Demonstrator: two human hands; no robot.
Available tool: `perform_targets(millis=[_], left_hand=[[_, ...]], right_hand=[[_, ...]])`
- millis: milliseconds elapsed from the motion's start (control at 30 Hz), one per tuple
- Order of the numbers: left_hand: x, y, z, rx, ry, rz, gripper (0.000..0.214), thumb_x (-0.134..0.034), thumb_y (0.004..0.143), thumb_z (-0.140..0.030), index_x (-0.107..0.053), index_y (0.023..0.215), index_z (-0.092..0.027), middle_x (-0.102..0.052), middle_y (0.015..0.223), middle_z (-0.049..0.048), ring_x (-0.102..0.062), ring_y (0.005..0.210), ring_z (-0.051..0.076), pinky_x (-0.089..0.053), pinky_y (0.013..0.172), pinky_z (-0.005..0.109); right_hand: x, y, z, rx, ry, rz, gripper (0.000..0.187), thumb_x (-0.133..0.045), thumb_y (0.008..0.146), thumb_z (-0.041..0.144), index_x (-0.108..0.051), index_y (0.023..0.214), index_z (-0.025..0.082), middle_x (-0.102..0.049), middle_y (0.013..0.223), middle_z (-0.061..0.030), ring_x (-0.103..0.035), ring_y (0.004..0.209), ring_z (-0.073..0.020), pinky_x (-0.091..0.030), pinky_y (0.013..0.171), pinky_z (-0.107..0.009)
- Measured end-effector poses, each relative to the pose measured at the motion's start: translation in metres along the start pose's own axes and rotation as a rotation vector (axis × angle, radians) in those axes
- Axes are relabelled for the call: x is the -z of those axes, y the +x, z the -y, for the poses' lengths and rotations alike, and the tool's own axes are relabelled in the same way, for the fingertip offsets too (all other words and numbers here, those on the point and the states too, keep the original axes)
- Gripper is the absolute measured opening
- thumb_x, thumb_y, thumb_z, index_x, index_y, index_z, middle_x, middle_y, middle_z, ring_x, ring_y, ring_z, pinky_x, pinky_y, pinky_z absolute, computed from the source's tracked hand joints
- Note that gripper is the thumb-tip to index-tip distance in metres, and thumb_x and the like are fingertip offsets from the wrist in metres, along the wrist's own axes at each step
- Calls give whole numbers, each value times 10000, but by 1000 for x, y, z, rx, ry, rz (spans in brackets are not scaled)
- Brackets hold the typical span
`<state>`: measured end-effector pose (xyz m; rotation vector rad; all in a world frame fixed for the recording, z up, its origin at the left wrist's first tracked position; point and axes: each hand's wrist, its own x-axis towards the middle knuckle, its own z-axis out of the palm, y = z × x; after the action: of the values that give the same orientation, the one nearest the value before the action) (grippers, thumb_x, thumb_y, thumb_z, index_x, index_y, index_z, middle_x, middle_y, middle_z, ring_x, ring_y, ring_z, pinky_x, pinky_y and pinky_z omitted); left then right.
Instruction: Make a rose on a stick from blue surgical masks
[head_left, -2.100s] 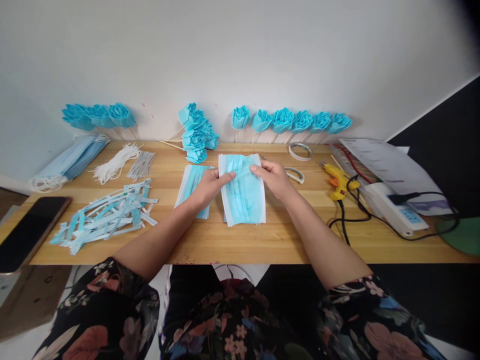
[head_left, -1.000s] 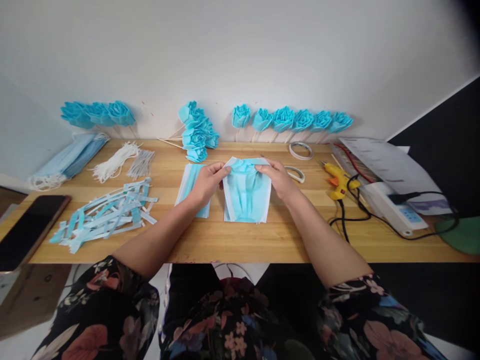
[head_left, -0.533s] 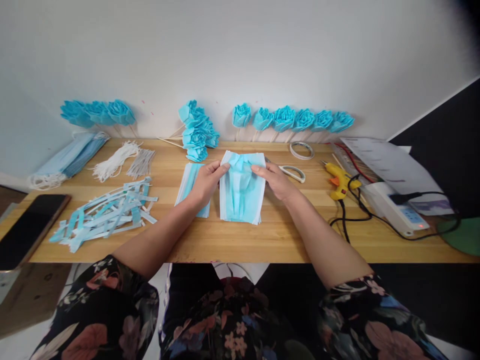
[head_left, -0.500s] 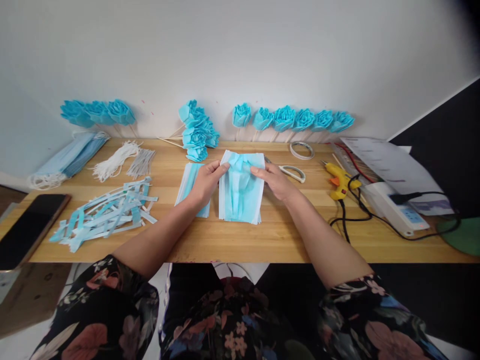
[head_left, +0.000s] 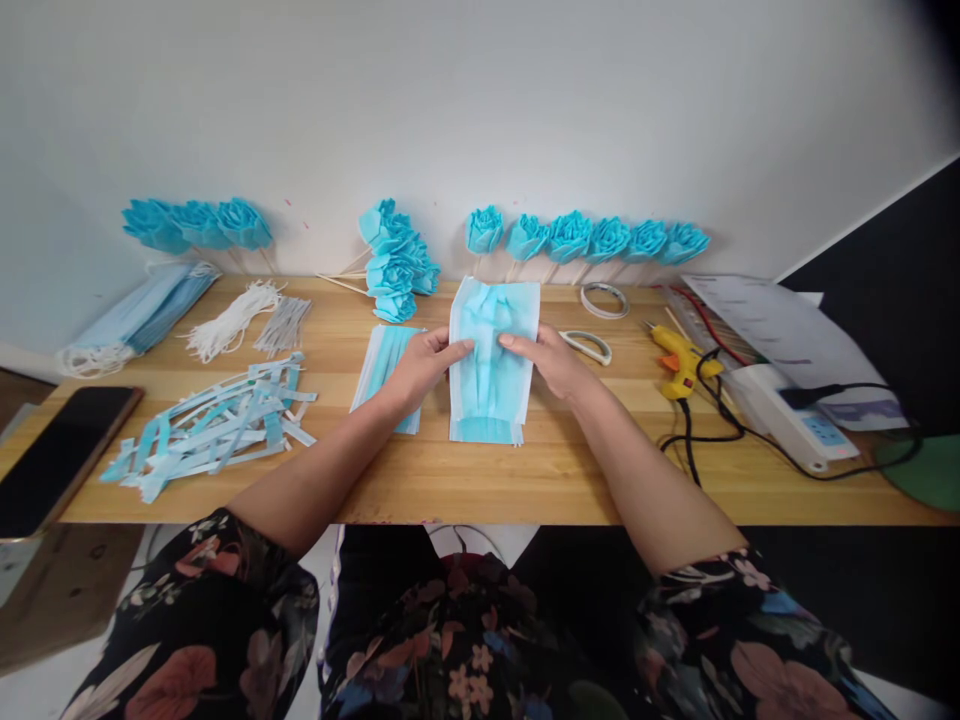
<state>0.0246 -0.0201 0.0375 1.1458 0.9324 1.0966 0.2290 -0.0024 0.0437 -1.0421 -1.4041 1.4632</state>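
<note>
Two hands hold a blue face mask (head_left: 491,375) at the middle of a wooden table (head_left: 480,485).
Left hand (head_left: 418,366) pinches its edge at 9 o'clock, right hand (head_left: 553,360) at 3 o'clock; a yellow glue gun (head_left: 679,356) lies farther toward 3 o'clock.

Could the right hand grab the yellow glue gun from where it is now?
Probably yes. The yellow glue gun lies on the table to the right of the right hand, with only flat scissors between. But that hand is pinching the blue mask, so it would have to let go first.
</note>
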Motion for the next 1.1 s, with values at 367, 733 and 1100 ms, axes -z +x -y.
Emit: perform_targets(millis=[367, 733, 1100], left_hand=[[4, 4, 3, -83, 16, -91, 403, -818, 735, -528, -612, 694, -184, -532, 591, -25, -559, 624, 143, -462, 605, 268], [3, 3, 0, -116, -69, -127, 435, -825, 729, -545, -699, 897, -164, -709, 805, 25, -645, 762, 181, -511, 670, 280], [-1, 0, -1, 7, 47, 55, 407, -815, 721, -520, -649, 827, -164, -565, 639, -25, -502, 539, 101, -417, 511, 242]], right_hand=[[3, 2, 0, -4, -13, -101, 354, -869, 629, 492, -732, 791, 209, -753, 782, -13, -697, 774, -225, -580, 761, -367], [1, -1, 1, -59, -8, 114, 455, -897, 652, 515, -772, 942, 187, -793, 925, -60, -734, 931, -261, -598, 877, -422], [-1, 2, -1, 59, 19, -120, 562, -905, 606, 530, -745, 1043, 214, -797, 1055, -70, -723, 1058, -321, -588, 940, -500]])
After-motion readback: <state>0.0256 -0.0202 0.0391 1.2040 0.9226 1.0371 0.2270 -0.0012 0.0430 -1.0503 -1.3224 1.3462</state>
